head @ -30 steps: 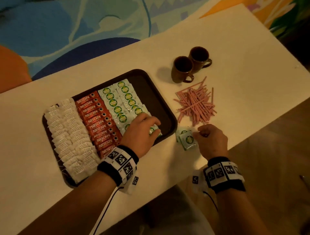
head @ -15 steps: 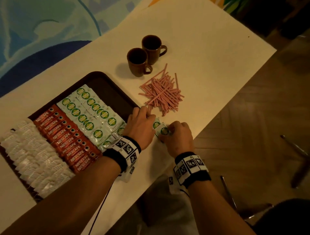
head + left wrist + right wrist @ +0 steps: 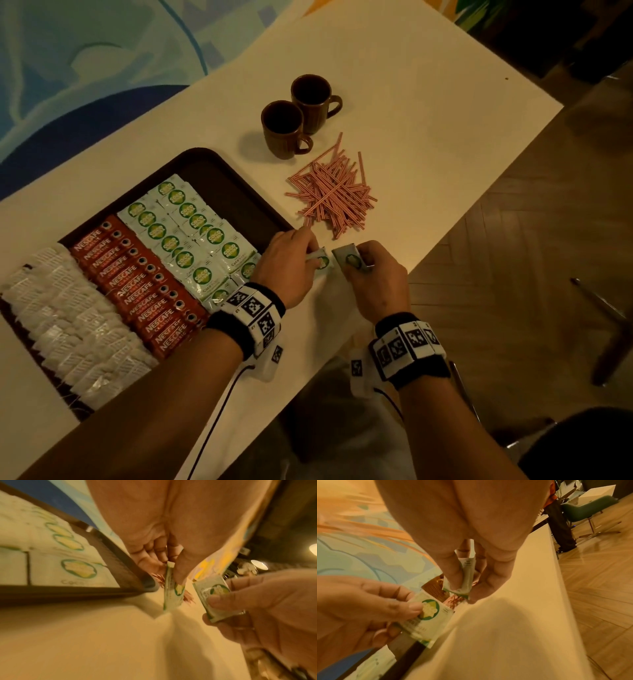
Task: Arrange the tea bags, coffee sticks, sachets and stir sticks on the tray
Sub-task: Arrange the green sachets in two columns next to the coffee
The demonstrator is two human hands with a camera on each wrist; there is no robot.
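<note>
A dark brown tray (image 3: 236,185) holds a row of white tea bags (image 3: 65,315), a row of red coffee sticks (image 3: 137,284) and two rows of green-and-white sachets (image 3: 185,226). Just off the tray's near right corner, my left hand (image 3: 291,263) pinches one sachet (image 3: 322,262) between thumb and fingers, as the left wrist view shows (image 3: 172,588). Beside it my right hand (image 3: 373,274) grips a small stack of sachets (image 3: 351,258), also seen as sachets (image 3: 465,577) in the right wrist view. Pink striped stir sticks (image 3: 334,192) lie heaped on the table beyond both hands.
Two brown mugs (image 3: 298,116) stand behind the stir sticks. The white table (image 3: 428,113) ends just right of my right hand, with wooden floor (image 3: 548,274) below. The tray's far right strip is bare.
My left hand left the tray and took one sachet from the stack. My right hand lifted that stack off the table. The two hands now hold sachets side by side.
</note>
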